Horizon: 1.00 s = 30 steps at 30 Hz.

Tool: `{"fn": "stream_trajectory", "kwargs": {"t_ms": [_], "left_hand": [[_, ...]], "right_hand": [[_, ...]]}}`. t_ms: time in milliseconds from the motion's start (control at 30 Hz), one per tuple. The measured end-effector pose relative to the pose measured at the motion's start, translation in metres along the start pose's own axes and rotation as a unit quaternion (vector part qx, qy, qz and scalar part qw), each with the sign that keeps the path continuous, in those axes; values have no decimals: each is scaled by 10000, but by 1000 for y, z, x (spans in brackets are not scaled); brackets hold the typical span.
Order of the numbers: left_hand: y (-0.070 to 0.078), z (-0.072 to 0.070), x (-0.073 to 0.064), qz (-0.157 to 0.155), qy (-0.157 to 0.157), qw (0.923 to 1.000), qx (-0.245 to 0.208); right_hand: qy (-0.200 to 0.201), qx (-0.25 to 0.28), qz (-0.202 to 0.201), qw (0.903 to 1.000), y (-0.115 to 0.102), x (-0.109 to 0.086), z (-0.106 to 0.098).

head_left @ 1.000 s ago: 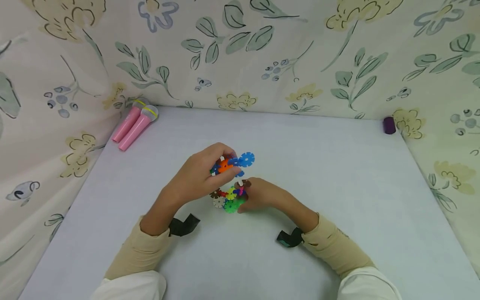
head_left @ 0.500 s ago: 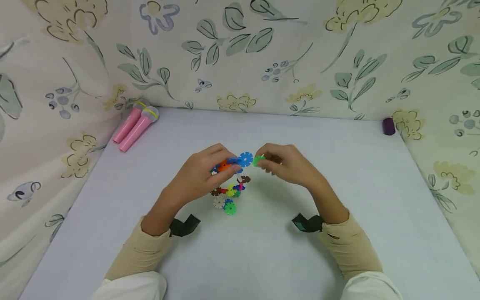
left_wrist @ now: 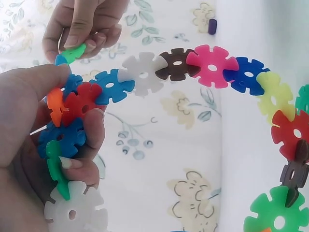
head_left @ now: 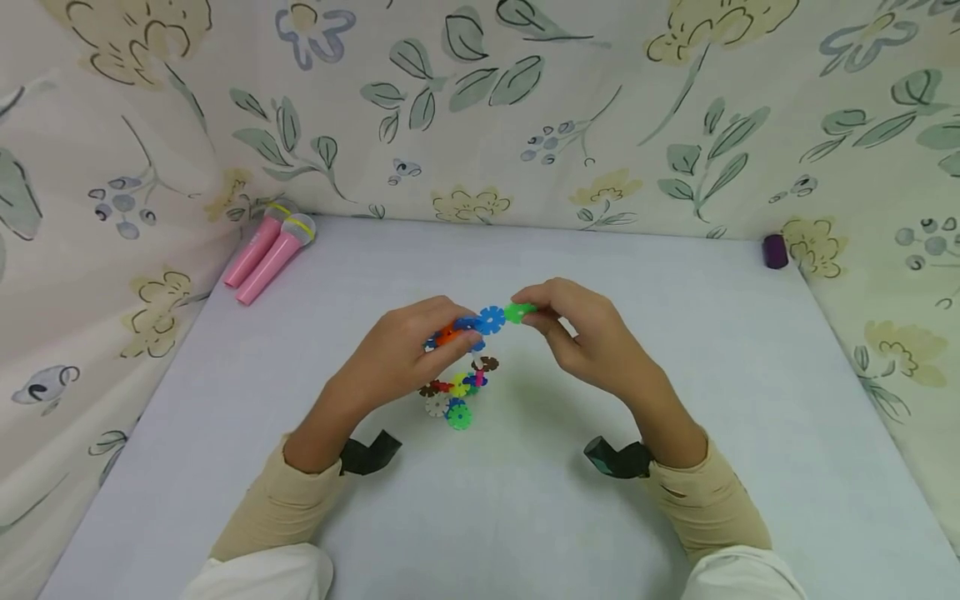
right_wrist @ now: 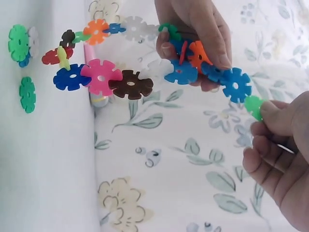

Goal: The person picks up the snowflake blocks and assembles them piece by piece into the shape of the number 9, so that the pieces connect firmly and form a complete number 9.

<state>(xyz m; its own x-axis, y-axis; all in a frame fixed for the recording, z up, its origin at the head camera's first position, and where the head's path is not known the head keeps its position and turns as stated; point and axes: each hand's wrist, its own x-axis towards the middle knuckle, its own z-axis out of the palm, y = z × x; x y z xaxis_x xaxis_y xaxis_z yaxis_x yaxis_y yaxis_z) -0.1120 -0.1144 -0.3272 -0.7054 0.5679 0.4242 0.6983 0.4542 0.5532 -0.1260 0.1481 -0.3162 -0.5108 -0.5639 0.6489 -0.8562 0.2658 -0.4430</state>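
Observation:
My left hand (head_left: 401, 346) grips a looped chain of slotted plastic snowflake discs, its fingers around blue, red and orange (right_wrist: 197, 57) ones. White, brown (right_wrist: 123, 88), pink (right_wrist: 101, 71) and dark blue discs follow along the loop in the right wrist view. A blue disc (right_wrist: 236, 85) sticks out past the left thumb. My right hand (head_left: 600, 342) pinches a light green disc (right_wrist: 253, 106) between thumb and finger. Its edge meets that blue disc's edge; I cannot tell whether their slots are joined. The fingers partly cover both the green disc and the chain's middle.
Below the chain, a loose green disc (head_left: 459, 417) lies with a white disc (head_left: 437, 405) and a blue one on the white table (head_left: 675, 358). Another green disc (right_wrist: 27, 94) lies near them. Two pink microphones (head_left: 276, 258) rest back left. A dark purple object (head_left: 776, 251) stands back right.
My right hand has risen from the loose discs on the table, carrying a light green disc up to the protruding blue disc. The left hand and chain have stayed almost still.

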Motion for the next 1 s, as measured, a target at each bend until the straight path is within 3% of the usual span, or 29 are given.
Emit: {"fn": "stream_trajectory", "kwargs": {"t_ms": [200,400,700,867,1000], "left_hand": [[0,0,1,56,-119,9999,-99],[1,2,0,70,-178,9998,-72],[1,1,-1,29,-192,9997,-143],[2,-2,-1,-138,-193,9995,-197],[3,-7,-1,-272,-142,9993,-223]], "right_hand": [[33,-380,-349,9987,-1,2,2],[216,-553,-427,9973,-1,2,6],[314,-320,-393,9982,1,3,12],[110,540,2,9985,17,0,9],[89,1516,869,9846,44,-8,17]]}}
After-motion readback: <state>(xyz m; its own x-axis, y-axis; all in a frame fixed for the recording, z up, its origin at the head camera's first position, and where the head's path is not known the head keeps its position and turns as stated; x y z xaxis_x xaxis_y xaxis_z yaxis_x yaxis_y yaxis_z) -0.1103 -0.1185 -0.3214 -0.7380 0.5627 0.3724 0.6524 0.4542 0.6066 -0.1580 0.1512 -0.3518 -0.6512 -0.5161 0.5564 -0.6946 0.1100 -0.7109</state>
